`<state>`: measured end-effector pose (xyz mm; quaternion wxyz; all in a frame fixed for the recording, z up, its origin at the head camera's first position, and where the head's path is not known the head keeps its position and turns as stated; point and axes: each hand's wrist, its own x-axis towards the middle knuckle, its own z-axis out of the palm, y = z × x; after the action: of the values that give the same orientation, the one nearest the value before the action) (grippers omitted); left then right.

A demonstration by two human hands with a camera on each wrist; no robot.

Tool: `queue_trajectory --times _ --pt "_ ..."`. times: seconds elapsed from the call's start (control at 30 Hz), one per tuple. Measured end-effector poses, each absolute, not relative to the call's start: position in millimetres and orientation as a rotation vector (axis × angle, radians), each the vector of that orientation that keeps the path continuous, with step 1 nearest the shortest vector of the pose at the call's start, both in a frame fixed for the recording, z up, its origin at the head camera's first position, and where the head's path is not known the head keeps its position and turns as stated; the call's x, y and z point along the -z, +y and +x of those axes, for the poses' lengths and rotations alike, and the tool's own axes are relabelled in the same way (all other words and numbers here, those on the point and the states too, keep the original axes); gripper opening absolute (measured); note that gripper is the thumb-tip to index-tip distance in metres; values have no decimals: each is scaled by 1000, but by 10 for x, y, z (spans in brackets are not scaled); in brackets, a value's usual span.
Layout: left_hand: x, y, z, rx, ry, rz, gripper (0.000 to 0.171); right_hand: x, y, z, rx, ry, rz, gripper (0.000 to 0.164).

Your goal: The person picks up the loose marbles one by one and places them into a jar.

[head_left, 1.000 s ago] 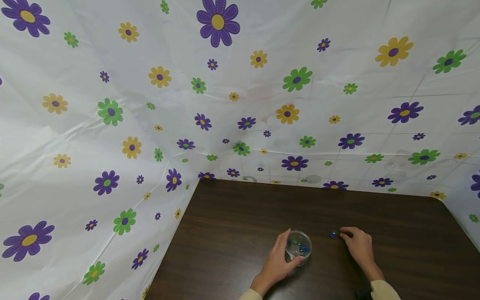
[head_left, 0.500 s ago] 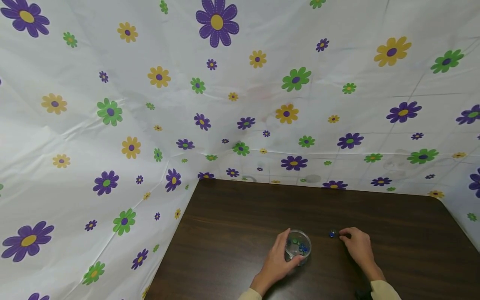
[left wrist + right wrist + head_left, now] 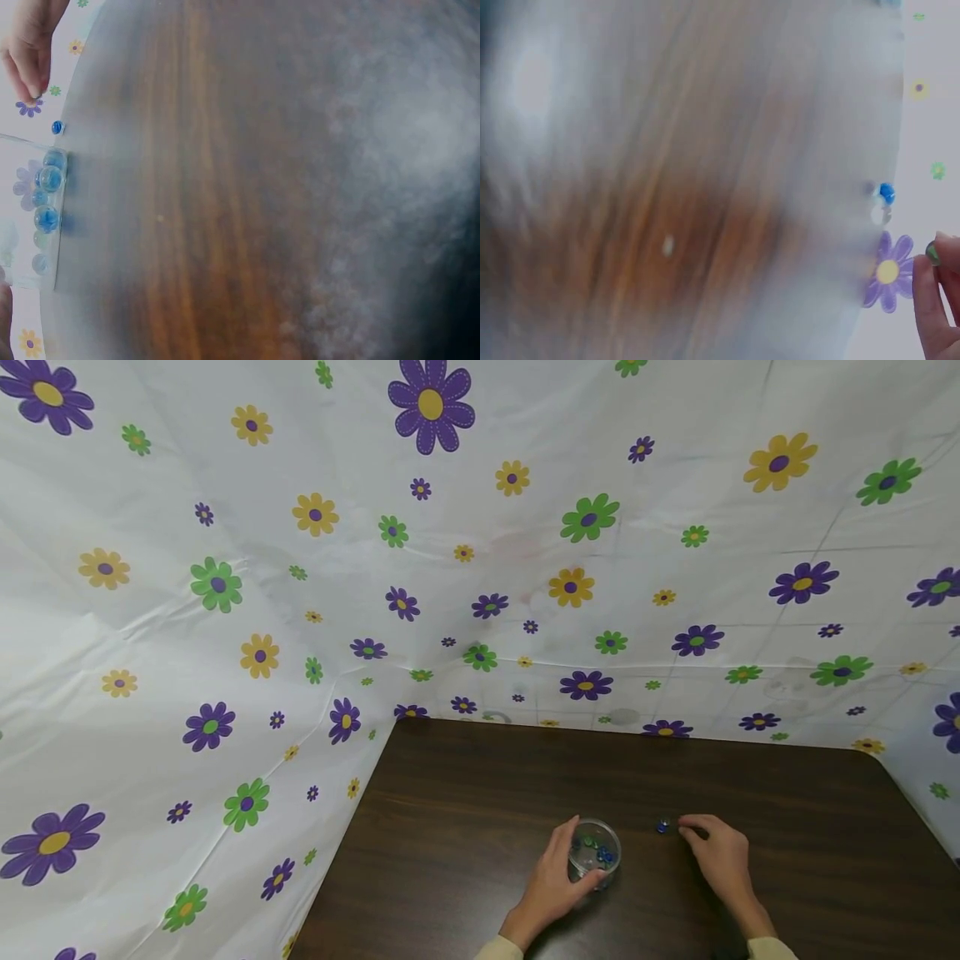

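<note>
My left hand (image 3: 550, 882) holds a clear round cup (image 3: 617, 844) on the table, thumb on the near side and fingers at the far left. Inside lie several marbles, blue (image 3: 46, 219) and green (image 3: 589, 842). To the right of the cup, a blue marble (image 3: 886, 193) and a clear one (image 3: 881, 215) rest close together on the tabletop. Just right of these is my right hand (image 3: 720, 853). Its thumb and fingers pinch a green marble (image 3: 931, 253), seen in the right wrist view; the head view mostly hides it.
The dark wood-grain table (image 3: 465, 793) has rounded corners. A white flowered sheet (image 3: 450, 527) hangs behind it and along the left side; part of it also shows at the right.
The head view has shifted slightly. My right hand sits marginally farther from the loose marbles. My left hand keeps its hold on the cup.
</note>
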<state>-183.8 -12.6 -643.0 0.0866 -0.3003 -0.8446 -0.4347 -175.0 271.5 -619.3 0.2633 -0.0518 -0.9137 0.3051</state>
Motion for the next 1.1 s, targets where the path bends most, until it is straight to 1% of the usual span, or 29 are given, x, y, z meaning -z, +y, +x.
queue_trajectory --times 0.2,0.6,0.87,1.1 --pt "6412 -126 -1836 1309 -2503 -895 81 6077 2573 -1686 -868 -2293 -125 22" --pt "6392 -120 -1825 1321 -2533 -882 81 5809 2150 -1506 -1092 -2097 -101 20" --pt "6423 -110 -1845 1283 -2515 -884 81 5765 1886 -1459 -1175 -2023 19 21" --pt "6409 -122 -1836 1320 -2548 -885 82 5728 1660 -1413 -1272 -1994 55 23"
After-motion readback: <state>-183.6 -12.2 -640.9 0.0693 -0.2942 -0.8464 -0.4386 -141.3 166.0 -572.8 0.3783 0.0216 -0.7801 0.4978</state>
